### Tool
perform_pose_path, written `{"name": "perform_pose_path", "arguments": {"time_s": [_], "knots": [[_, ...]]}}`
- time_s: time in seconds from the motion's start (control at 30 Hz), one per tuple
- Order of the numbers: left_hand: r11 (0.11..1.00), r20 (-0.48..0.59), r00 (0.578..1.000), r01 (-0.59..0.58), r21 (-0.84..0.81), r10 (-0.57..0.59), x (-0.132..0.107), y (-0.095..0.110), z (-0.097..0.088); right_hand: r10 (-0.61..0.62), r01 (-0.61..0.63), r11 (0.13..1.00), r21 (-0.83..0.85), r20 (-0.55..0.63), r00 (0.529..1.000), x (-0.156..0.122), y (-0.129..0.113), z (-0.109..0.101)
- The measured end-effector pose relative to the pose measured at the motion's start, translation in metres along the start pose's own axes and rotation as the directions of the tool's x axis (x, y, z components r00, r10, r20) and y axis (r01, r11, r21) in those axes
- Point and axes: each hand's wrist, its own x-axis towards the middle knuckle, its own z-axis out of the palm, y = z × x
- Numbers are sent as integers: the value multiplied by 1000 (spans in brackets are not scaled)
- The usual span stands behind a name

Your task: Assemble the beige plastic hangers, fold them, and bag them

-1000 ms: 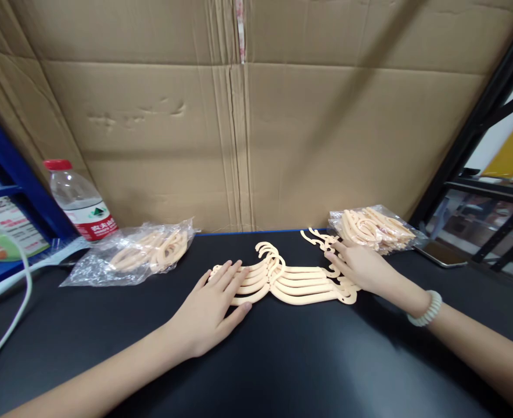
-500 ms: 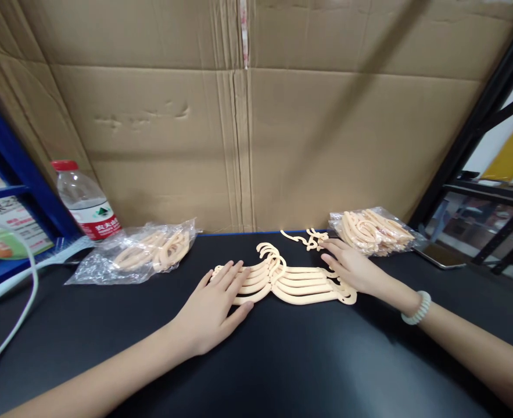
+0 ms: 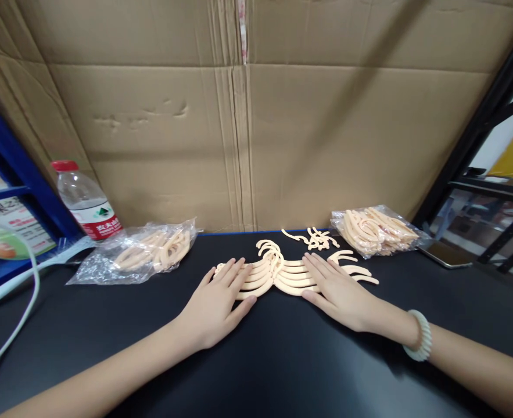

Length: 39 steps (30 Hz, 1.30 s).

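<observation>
A fanned stack of small cream plastic hangers (image 3: 282,270) lies on the black table (image 3: 260,360). My left hand (image 3: 216,302) lies flat and open on the left arms of the hangers. My right hand (image 3: 337,290) lies flat and open on their right arms, fingers stretched toward the hooks. A white bead bracelet (image 3: 418,342) is on my right wrist. A few small cream plastic bits (image 3: 315,238) lie just behind the stack.
A clear bag of hangers (image 3: 147,252) lies at the left, another bag of hangers (image 3: 376,229) at the right. A water bottle (image 3: 86,203) stands far left by a blue shelf frame (image 3: 3,168). A cardboard wall (image 3: 247,128) backs the table. A phone (image 3: 441,252) lies far right.
My right hand has moved from the small plastic bits near the right bag down and left onto the right arms of the hangers. My left hand has stayed put.
</observation>
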Motion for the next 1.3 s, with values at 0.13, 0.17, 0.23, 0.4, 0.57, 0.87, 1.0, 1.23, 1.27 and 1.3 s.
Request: {"name": "perform_pose_path", "arguments": {"time_s": [0.13,0.17,0.23,0.4,0.57,0.87,1.0,1.23,1.27,1.3], "knots": [[1000,-21,1000,-6,4,6,5,0,1,-2,2,1000,-3,1,1000,4,8,0],[1000,-27,1000,-8,0,8,6,0,2,-2,2,1000,-3,7,1000,4,8,-1],[1000,-41,999,-13,-14,13,6,-1,3,0,0,1000,-11,17,1000,4,7,-1],[998,-108,994,-27,-49,21,4,-3,6,0,1,1000,-20,9,1000,5,7,-1],[997,-168,985,-46,-56,36,3,-5,9,-3,3,1000,14,-23,1000,3,9,1],[986,-317,944,-133,-103,94,0,-3,5,-5,56,988,141,-337,942,11,35,-15],[974,-369,921,-184,-131,125,-2,-3,2,144,-49,978,205,-480,865,16,72,-30],[964,-412,899,-225,-143,149,-3,-3,2,243,-199,968,150,-384,891,24,101,-32],[962,-419,895,-230,-145,151,-3,-3,2,229,-195,972,129,-361,904,28,100,-31],[961,-425,892,-235,-147,154,-2,-4,3,213,-189,977,103,-338,917,31,97,-31]]}}
